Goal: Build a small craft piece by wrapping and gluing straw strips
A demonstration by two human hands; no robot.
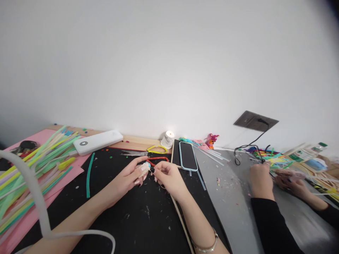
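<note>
My left hand [134,174] is closed around a small cream-white fuzzy piece [144,168] with a bit of blue at its upper end. Fingers of my right hand [168,177] pinch at the right side of that piece; what exactly lies between the fingertips is too small to make out. Just behind both hands lie scissors [135,153] with open blades, beside a yellow handle loop [157,150] and a red handle loop [159,160]. A single teal pipe cleaner [90,175] rests on the black mat [119,218] to the left of my left hand.
Many coloured pipe cleaners [31,173] cover pink sheets at left, by a white power bank [97,141]. A white cup [167,140] and a phone [188,156] stand behind my right hand. At right, another person's hands [261,180] work near a bottle [304,152]. A white tube [39,197] crosses the lower left.
</note>
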